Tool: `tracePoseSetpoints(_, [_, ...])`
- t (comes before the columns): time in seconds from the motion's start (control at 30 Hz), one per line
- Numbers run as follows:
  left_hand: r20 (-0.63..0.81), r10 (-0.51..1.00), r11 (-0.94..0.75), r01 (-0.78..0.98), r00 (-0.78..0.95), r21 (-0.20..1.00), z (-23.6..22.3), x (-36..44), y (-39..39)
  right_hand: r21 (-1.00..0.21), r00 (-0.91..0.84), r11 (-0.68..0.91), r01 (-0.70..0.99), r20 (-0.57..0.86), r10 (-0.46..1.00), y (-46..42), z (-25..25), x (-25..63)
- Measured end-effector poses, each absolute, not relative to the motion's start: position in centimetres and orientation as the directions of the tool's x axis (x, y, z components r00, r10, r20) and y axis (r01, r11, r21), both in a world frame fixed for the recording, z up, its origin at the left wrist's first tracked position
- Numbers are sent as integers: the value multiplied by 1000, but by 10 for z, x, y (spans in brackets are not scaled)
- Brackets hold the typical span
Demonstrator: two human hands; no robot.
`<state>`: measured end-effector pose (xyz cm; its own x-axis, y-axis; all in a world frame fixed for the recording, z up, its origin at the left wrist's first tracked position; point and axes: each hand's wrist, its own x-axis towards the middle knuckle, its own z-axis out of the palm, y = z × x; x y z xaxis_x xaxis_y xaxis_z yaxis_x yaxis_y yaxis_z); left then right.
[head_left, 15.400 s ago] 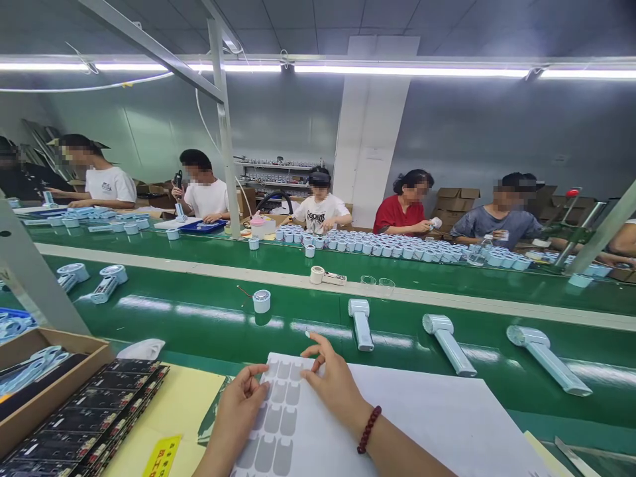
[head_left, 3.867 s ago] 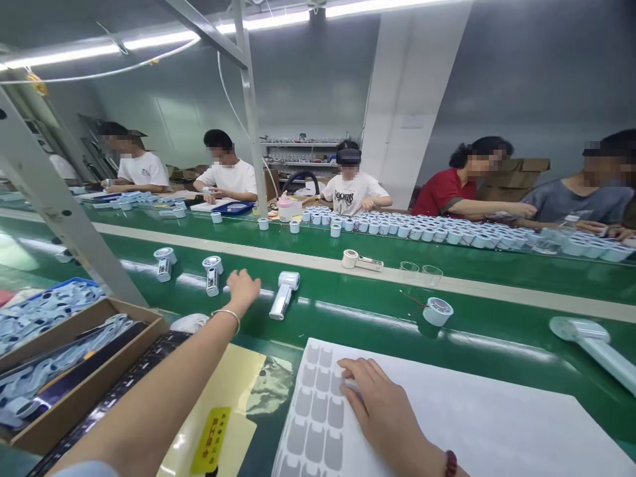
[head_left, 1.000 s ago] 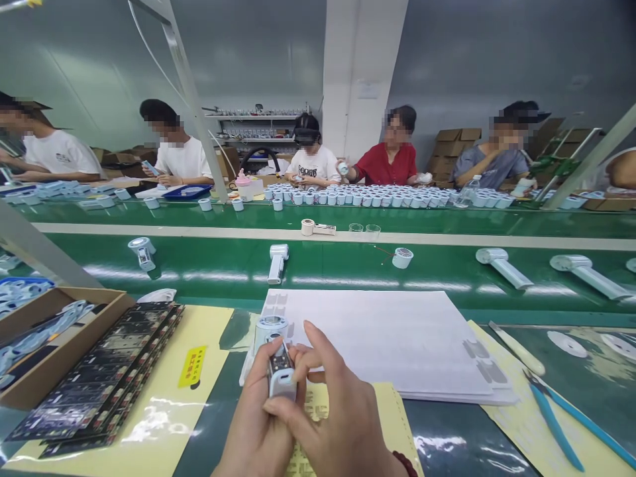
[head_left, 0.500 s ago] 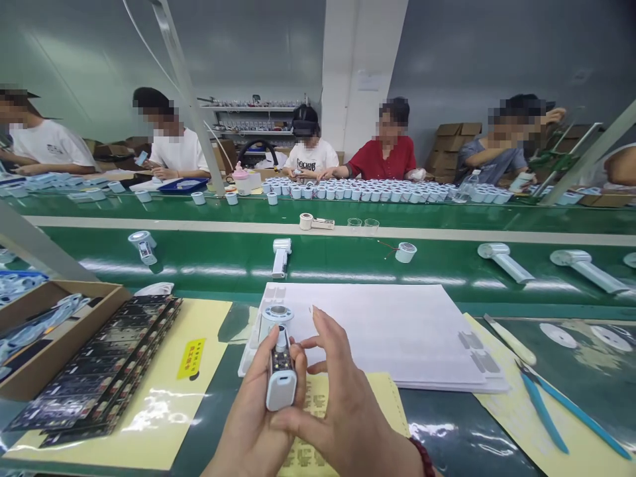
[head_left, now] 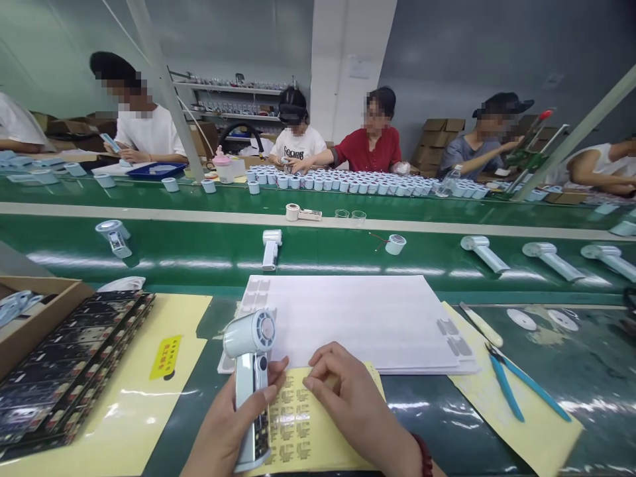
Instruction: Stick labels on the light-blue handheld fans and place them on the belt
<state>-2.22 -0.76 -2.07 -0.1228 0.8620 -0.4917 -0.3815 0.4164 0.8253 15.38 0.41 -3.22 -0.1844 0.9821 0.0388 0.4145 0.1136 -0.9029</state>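
My left hand is closed around the handle of a light blue handheld fan, held upright with its round head at the top. Along the handle's side, an opening shows a dark circuit board. Over a yellow sheet of printed labels is my right hand, its thumb and forefinger pinched together at the label rows. Whatever may be between those fingertips is too small to make out. Behind both hands lies a stack of white sheets with grey stickers at its corners.
Dark circuit boards and a cardboard box stand at left. To the right lie blue-handled pliers and a knife. More fans rest on the green conveyor belt. Co-workers sit beyond, behind many light blue cups.
The fan has turned from lying end-on to upright, its head now raised in my left hand. My right hand has left the fan and its spread fingers have come together at the label sheet.
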Motion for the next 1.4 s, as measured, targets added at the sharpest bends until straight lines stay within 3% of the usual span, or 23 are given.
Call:
tracePoseSetpoints(0.13, [-524,843,429,-434,-123,792,-19,-22,-8,-800,-231,218,559,102,968,1,-42,148])
tracePoseSetpoints(0.27, [-525,843,436,-421,-118,795,-16,-21,-7,-822,-259,227,522,101,961,0,-44,151])
tracePoseSetpoints(0.5, [-547,834,471,-427,-70,772,-11,-21,-11,-991,-245,34,131,1,970,1,-17,163])
tracePoseSetpoints(0.7, [-544,836,452,-475,-69,755,0,-23,-6,-998,-319,67,23,56,946,4,11,140])
tracePoseSetpoints(0.9, [-520,850,368,-613,-83,699,1,-25,9,-983,-373,133,130,76,925,12,24,118])
tracePoseSetpoints(1.17, [-553,824,361,-633,-128,685,0,-26,16,-963,-418,173,207,73,906,23,26,112])
tracePoseSetpoints(1.3, [-540,832,342,-651,-125,677,3,-26,18,-906,-408,312,286,179,895,22,19,110])
tracePoseSetpoints(1.4, [-493,869,351,-664,-30,660,7,-26,16,-860,-402,390,329,246,882,21,14,110])
